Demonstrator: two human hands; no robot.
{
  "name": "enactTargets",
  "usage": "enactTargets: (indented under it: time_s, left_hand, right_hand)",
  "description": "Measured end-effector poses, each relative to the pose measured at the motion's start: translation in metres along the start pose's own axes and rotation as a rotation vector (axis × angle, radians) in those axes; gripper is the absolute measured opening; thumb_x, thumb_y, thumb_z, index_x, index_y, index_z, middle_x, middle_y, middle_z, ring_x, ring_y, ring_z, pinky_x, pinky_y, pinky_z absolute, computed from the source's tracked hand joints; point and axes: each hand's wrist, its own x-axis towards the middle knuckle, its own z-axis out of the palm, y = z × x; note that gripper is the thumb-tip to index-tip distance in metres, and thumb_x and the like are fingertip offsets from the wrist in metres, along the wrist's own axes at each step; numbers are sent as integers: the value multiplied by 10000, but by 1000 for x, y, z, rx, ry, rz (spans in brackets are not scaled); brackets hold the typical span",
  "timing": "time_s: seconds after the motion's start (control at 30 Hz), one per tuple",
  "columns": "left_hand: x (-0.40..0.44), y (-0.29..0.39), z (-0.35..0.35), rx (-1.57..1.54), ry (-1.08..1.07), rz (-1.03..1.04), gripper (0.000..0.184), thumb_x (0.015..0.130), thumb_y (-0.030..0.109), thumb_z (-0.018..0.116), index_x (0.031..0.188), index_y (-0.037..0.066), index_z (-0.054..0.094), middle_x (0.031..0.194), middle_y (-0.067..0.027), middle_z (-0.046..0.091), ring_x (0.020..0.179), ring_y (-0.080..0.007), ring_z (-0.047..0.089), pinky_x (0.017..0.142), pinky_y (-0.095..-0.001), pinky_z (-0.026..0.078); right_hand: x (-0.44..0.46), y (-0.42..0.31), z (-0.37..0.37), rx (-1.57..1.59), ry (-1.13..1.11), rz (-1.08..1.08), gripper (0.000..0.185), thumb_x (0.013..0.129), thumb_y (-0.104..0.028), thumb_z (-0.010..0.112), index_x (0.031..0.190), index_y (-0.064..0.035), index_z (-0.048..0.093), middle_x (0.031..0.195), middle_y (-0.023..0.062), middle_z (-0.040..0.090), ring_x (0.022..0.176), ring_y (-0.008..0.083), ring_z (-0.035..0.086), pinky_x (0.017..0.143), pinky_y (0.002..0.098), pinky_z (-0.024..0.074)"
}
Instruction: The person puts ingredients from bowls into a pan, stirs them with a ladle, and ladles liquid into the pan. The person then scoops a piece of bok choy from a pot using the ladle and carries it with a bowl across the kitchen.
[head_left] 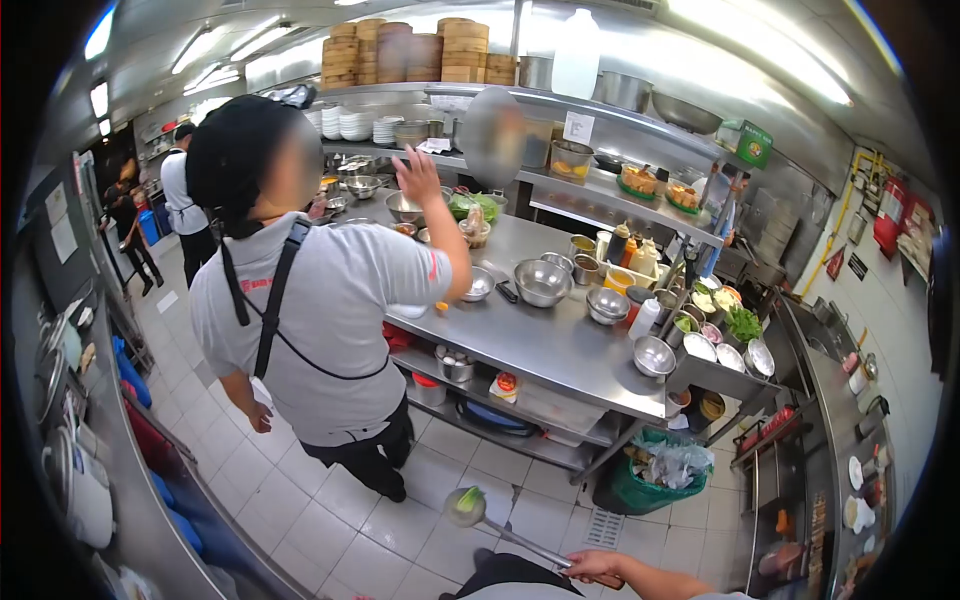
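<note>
My right hand (598, 566) is closed around the handle of a long metal ladle (520, 540) low in the view. A piece of green leafy vegetable (470, 499) lies in the ladle's bowl, which is held out over the tiled floor. My left hand is out of view. Ahead and to the left stands a co-worker in a grey shirt (320, 300), one hand (417, 178) raised and open, the other hand (260, 415) hanging low.
A steel worktable (470, 335) carries metal bowls (543, 283), sauce bottles (645, 255) and containers of chopped food. A green-lined bin (650, 490) stands at its near corner. Steel counters (790, 350) run along the right side. Farther back is another person (185, 195).
</note>
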Motion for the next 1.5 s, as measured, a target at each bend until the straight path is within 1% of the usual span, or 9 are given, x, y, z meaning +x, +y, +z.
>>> enactTargets:
  time_s: [0.07,0.13,0.23,0.57,0.73,0.8,1.0,1.1,1.5]
  left_hand:
    - [30,33,6,47,-146,22,468,836,424,542,1123,54,556,1006,-123,609,1006,-293,563,683,-479,489]
    - [63,94,36,-55,-72,0,164,807,92,610,928,38,512,789,-72,593,631,-178,612,486,-291,504]
    - [88,182,76,-70,-93,169,145,764,131,676,737,26,579,722,-61,599,569,-136,554,472,-267,438]
    - [138,403,99,60,-296,345,158,855,141,604,974,40,631,799,-15,629,692,-93,571,585,-233,456]
    - [185,465,108,54,-262,327,308,882,212,618,1148,67,566,941,-10,630,798,-119,597,650,-275,495]
    - [200,491,115,47,-254,329,289,883,193,603,1140,66,572,919,4,615,776,-103,580,638,-263,482]
    - [260,565,122,107,-265,396,256,884,187,591,1117,81,582,885,24,586,791,-80,544,655,-251,469]
    - [287,595,122,119,-302,428,288,887,199,596,1147,78,571,1039,-10,622,828,-91,567,668,-249,485]
    - [434,649,50,506,-542,372,242,893,174,577,1110,67,586,885,13,607,718,-78,546,638,-235,464]
  right_hand:
    - [13,3,3,74,54,21,178,887,-231,622,974,-97,542,672,-45,473,513,39,439,464,192,355]
    - [28,3,2,137,158,-14,195,871,-221,642,965,-82,542,671,-30,490,513,61,465,468,206,387]
    - [58,-6,-1,207,364,-16,176,858,-182,648,939,-64,546,681,0,529,527,86,509,474,230,431]
    - [161,-97,-37,440,392,-53,182,821,-113,659,915,-45,518,626,32,532,483,127,520,437,277,444]
    - [178,-117,-49,410,368,-18,167,822,-100,651,894,-52,509,629,28,524,485,127,520,435,276,445]
    - [184,-119,-49,397,360,32,256,833,-82,626,1058,-37,513,639,20,519,480,119,504,441,261,441]
    - [190,-128,-17,537,418,35,250,827,-58,628,1050,-35,518,618,19,520,455,121,488,428,261,435]
    - [197,-134,5,627,474,43,190,803,-48,647,937,-36,513,659,24,531,494,120,518,448,260,462]
    - [289,-203,148,994,739,-82,198,808,-51,630,965,-53,510,624,27,527,453,128,512,409,276,445]
